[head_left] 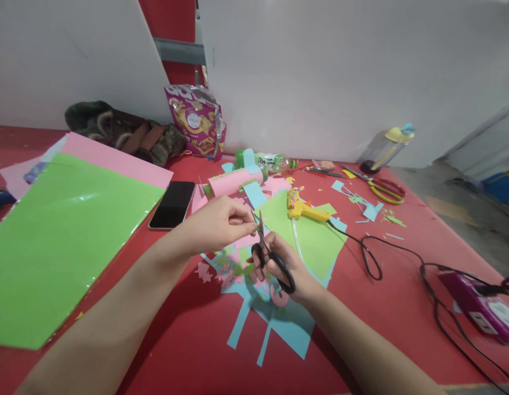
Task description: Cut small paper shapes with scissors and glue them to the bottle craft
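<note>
My right hand (287,269) grips black-handled scissors (267,251), blades pointing up and away. My left hand (218,222) pinches a tiny green paper piece (256,224) right at the blades. Both hands hover over a pile of pink, green and blue paper cut-outs (233,270) and long blue strips (274,323) on the red table (188,351). A green sheet scrap (315,241) lies just beyond my right hand.
Large green (60,241) and pink (114,156) sheets lie left, a black phone (172,204) beside them. A yellow glue gun (304,209) trails a black cord (402,258) to a purple power strip (480,307). Farther back are a pink paper roll (235,181), bottle (266,161), snack bag (196,119) and red-yellow scissors (384,189).
</note>
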{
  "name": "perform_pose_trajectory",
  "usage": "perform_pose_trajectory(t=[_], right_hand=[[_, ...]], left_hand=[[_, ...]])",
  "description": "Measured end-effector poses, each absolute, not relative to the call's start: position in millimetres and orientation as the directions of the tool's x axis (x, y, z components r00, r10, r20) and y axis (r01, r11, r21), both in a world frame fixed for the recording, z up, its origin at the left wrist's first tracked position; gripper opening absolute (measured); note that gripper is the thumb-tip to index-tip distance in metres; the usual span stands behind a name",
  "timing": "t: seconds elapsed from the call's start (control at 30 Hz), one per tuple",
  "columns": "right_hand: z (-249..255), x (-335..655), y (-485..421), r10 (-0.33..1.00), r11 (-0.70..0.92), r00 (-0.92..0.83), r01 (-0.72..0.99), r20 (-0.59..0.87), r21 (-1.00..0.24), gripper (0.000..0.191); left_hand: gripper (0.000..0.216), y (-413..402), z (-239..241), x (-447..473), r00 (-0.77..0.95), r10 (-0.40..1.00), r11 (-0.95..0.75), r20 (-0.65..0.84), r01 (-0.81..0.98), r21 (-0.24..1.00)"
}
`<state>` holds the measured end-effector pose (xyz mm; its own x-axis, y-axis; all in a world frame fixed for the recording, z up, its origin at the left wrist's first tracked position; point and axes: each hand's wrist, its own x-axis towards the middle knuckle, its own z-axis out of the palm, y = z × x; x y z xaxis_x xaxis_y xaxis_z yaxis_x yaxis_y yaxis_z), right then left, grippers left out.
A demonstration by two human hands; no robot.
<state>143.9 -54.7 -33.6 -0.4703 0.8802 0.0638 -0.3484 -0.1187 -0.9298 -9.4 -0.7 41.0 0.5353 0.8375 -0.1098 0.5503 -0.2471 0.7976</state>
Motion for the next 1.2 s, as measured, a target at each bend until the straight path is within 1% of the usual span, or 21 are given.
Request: perform_pose_trajectory(t=[0.1,0.23,0.47,0.63,0.83,1.2], right_hand=[[-33,144,-54,0.883,-0.115,-0.463,-0.357,0.069,-0.927,0.038],[-33,143,-54,0.890,-0.120,-0.453,-0.348,0.055,-0.930,0.038],[-34,143,-55,0.902,-0.113,-0.428,-0.356,0.055,-0.928,0.036],[-36,143,-56,0.907,-0.102,-0.414,-0.393,0.077,-0.914,0.037],[-36,143,-55,0.916,-0.100,-0.394,-0.417,0.080,-0.903,0.037],[-37,142,-56,0.944,-0.091,-0.327,-0.412,0.054,-0.907,0.039]], left_hand=[[0.018,-2,40,-7,0.517,0.845,-0.206,-0.138,0.552,0.808],[0.017,-2,39,-7,0.510,0.846,-0.193,-0.158,0.568,0.800],[0.019,-2,37,-5,0.482,0.864,-0.170,-0.149,0.556,0.814],[0.018,-3,32,-2,0.455,0.877,-0.137,-0.155,0.546,0.827],[0.019,-7,30,2,0.421,0.902,-0.124,-0.101,0.475,0.871],[0.017,-14,30,14,0.362,0.926,-0.027,-0.105,0.342,0.939]])
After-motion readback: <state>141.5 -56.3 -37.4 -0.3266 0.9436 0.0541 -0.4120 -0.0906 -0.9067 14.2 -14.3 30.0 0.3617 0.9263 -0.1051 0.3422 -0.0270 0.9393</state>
